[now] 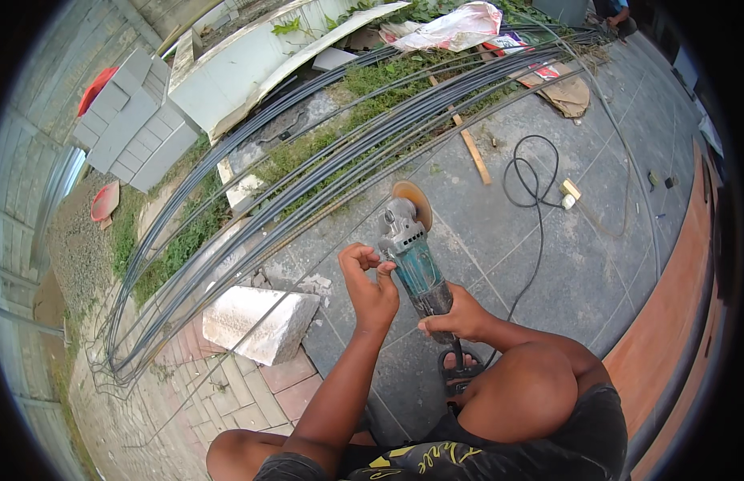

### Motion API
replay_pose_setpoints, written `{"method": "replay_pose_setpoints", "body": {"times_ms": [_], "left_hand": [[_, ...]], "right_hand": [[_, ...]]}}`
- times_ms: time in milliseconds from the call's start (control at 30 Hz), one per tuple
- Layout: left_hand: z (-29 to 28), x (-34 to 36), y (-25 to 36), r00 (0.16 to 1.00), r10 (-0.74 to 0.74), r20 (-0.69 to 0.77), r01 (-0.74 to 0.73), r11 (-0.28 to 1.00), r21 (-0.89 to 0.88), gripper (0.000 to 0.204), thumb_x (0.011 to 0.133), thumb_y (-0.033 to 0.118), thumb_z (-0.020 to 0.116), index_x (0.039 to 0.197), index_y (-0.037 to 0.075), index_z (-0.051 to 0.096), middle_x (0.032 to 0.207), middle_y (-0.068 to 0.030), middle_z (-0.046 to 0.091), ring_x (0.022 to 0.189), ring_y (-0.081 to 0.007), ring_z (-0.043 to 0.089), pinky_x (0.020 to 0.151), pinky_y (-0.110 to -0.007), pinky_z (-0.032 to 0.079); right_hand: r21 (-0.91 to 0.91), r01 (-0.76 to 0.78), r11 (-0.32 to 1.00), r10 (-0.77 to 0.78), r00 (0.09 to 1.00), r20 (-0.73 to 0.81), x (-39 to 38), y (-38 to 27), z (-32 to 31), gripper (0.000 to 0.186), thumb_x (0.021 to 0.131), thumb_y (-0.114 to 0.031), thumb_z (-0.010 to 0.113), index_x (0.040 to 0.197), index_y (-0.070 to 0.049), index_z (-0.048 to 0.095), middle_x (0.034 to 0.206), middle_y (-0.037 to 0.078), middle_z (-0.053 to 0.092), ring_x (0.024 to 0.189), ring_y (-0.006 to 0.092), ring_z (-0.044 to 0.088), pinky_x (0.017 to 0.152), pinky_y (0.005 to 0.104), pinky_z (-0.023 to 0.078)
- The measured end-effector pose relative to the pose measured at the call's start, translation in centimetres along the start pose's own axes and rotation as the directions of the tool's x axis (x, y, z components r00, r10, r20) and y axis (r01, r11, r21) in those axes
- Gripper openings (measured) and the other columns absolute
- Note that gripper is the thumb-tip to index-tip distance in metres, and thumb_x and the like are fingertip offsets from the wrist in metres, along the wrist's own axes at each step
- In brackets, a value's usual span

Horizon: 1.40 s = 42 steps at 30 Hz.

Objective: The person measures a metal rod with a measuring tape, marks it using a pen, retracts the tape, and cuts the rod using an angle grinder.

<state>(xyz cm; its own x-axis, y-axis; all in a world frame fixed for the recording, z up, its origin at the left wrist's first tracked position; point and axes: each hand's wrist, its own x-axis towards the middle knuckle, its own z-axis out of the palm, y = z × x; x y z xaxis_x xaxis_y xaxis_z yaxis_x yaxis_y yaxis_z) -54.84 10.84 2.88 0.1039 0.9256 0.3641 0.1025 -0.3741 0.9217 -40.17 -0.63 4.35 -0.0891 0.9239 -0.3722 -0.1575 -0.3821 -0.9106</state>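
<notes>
your right hand (pixel 458 314) wraps the grinder (pixel 420 268); your left hand (pixel 374 290), half-curled beside it, looks empty. likely readying it; next calls for a firm two-handed hold.

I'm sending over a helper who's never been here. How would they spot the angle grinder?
Find the grey tiled floor beside the long bundle of dark rods. Over it, mid-view, the person's right hand grips the angle grinder near its rear end. Unlike the rods and nearby white block, it has a teal body and round brown disc.
</notes>
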Motion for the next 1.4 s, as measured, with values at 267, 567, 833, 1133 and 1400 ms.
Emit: {"method": "replay_pose_setpoints", "body": {"times_ms": [267, 567, 833, 1133, 1400], "left_hand": [[-0.5, -0.2, -1.1, 0.992, -0.093, 0.083, 0.098, 0.994, -0.057, 0.035, 0.084, -0.009, 0.069, 0.111, 0.002, 0.050, 0.100, -0.0088, 0.056, 0.086, -0.0178, 0.061, 0.080, -0.030, 0.052], [0.1, -1.1, -0.8, 0.868, -0.431, 0.248, 0.495, 0.711, -0.499, 0.039, 0.096, 0.018, 0.069, 0.126, -0.002, 0.052, 0.116, -0.0106, 0.063, 0.102, -0.0160, 0.062, 0.088, -0.033, 0.052], [0.8, -1.4, 2.4, 0.754, -0.456, 0.472, 0.646, 0.643, -0.412, 0.052, 0.087, 0.030, 0.080, 0.121, -0.004, 0.060, 0.112, -0.0101, 0.067, 0.100, -0.0158, 0.064, 0.088, -0.032, 0.052], [-3.4, 6.6, 6.7, 0.814, -0.357, 0.459, 0.552, 0.720, -0.420, 0.061, 0.078, 0.030, 0.086, 0.119, -0.007, 0.060, 0.109, -0.0146, 0.067, 0.099, -0.0188, 0.067, 0.083, -0.031, 0.055], [-10.6, 11.1, 6.4, 0.750, -0.285, 0.597, 0.600, 0.672, -0.433, 0.060, 0.081, 0.031, 0.082, 0.124, -0.004, 0.060, 0.118, -0.0144, 0.066, 0.111, -0.0225, 0.063, 0.102, -0.038, 0.044]], "right_hand": [[-0.048, -0.026, 0.998, 0.027, 1.000, 0.012, 0.2, 0.5, -0.1, 0.050, 0.074, -0.019, 0.084, 0.110, 0.000, 0.055, 0.088, 0.009, 0.066, 0.076, 0.0173, 0.066, 0.072, 0.0339, 0.053], [-0.501, 0.028, 0.865, -0.176, 0.952, -0.251, 0.8, -0.2, -0.9, 0.067, 0.064, -0.029, 0.087, 0.116, 0.003, 0.056, 0.103, 0.018, 0.070, 0.094, 0.0258, 0.070, 0.086, 0.0382, 0.053], [-0.547, 0.081, 0.833, -0.241, 0.943, -0.228, 1.2, -1.5, -0.4, 0.063, 0.063, -0.025, 0.088, 0.111, -0.001, 0.057, 0.096, 0.013, 0.067, 0.089, 0.0230, 0.067, 0.083, 0.0378, 0.053], [-0.402, 0.073, 0.913, -0.174, 0.960, -0.221, 5.2, -12.3, 4.7, 0.053, 0.069, 0.001, 0.081, 0.114, -0.003, 0.053, 0.101, 0.007, 0.064, 0.088, 0.0170, 0.066, 0.075, 0.0318, 0.054], [-0.470, 0.125, 0.874, -0.263, 0.934, -0.241, 9.6, -15.5, 11.0, 0.024, 0.075, -0.007, 0.078, 0.094, 0.001, 0.066, 0.087, 0.004, 0.068, 0.073, 0.0115, 0.062, 0.063, 0.0292, 0.048]]}}
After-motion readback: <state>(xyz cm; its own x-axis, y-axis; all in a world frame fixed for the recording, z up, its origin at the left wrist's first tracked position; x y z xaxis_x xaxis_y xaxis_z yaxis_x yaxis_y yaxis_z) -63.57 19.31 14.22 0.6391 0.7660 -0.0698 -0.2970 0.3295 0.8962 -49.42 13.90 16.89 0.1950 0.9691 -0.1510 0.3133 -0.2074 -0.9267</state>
